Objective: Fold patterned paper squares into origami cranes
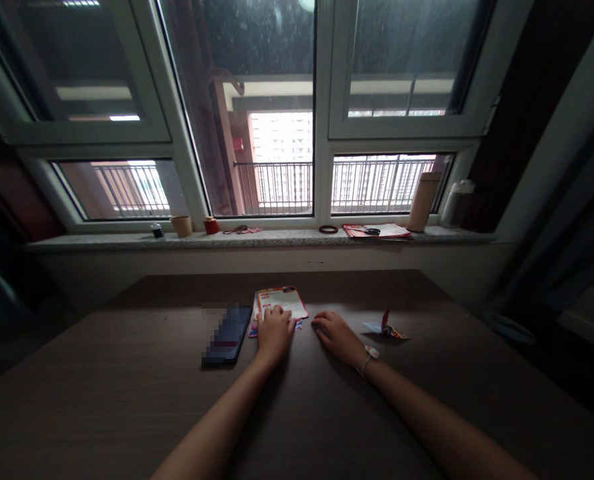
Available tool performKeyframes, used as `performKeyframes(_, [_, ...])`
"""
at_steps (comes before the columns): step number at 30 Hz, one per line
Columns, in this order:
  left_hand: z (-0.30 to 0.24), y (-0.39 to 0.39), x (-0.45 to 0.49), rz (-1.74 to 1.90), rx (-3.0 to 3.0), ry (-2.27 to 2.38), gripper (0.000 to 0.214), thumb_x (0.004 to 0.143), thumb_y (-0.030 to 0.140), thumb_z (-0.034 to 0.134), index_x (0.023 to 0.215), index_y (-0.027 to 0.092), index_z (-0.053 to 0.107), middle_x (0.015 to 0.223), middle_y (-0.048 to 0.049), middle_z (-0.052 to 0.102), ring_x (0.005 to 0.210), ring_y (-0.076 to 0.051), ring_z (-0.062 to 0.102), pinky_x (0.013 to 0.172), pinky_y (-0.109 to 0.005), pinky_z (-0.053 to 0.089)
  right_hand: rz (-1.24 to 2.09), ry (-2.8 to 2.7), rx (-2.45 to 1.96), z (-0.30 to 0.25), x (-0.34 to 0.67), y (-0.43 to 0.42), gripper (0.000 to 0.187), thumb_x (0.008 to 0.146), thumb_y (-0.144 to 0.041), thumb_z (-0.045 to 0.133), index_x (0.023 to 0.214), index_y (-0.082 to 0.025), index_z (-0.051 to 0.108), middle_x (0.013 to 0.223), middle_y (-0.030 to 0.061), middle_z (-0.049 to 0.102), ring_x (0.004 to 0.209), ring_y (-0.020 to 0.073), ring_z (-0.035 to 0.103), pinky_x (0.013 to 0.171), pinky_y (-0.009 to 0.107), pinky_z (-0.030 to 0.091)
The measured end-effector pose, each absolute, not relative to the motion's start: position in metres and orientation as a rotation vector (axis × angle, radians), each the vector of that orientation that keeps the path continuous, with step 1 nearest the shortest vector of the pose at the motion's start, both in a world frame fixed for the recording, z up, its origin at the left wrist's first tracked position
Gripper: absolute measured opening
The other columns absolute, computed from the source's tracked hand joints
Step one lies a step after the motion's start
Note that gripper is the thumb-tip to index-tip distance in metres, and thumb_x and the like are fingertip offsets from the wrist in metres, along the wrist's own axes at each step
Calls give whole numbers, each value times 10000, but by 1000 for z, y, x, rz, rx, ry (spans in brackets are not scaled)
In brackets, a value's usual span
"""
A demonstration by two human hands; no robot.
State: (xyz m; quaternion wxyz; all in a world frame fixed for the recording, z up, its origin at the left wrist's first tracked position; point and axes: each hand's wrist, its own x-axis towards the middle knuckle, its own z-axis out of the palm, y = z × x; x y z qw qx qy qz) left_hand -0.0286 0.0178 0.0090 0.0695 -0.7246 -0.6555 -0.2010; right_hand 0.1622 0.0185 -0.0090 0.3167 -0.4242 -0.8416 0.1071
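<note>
A printed leaflet point(283, 299) with red and orange edges lies on the dark wooden table point(127, 387). My left hand point(275, 331) rests palm down on its near edge, fingers stretched flat over the paper. Just right of the leaflet, my right hand point(335, 335) lies on the bare table with its fingers loosely extended, holding nothing; a white band is on that wrist. A dark phone point(228, 343) lies left of my left hand. A small folded coloured paper figure point(389, 328) stands on the table to the right of my right hand.
Behind the table runs a stone window sill point(277, 239) holding a small cup point(181, 226), a red pot point(211, 225), a ring point(328, 229), red papers point(377, 231), a tall beige flask point(423, 201) and a white jug point(455, 204). Large windows stand above.
</note>
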Motion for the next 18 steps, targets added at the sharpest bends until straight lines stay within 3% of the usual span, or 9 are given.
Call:
performKeyframes(4, [3, 26, -33, -634, -2226, -1974, 226, 891, 305, 547, 1034, 211, 694, 1213, -92, 600, 1122, -256, 503, 987, -395, 345, 282, -2212, -1109, -10, 163, 18, 228, 877, -161, 508, 1056, -185, 647, 1087, 86, 612, 1044, 202, 526, 948, 352, 425])
performKeyframes(11, [0, 30, -35, -658, -2283, -1987, 201, 909, 251, 529, 1042, 220, 676, 1220, -65, 623, 1160, -232, 506, 1006, -388, 328, 328, -2259, -1076, -7, 170, 15, 251, 878, -166, 512, 1095, -189, 636, 1143, 84, 605, 1093, 204, 513, 989, 354, 410])
performKeyframes(18, [3, 26, -35, -657, -2280, -1973, 211, 912, 171, 470, 937, 202, 678, 1032, -69, 685, 1027, -232, 570, 927, -365, 360, 371, -2300, -1046, -8, 182, 12, 293, 896, -204, 493, 1164, -205, 612, 1240, 88, 578, 1170, 204, 490, 1039, 367, 383])
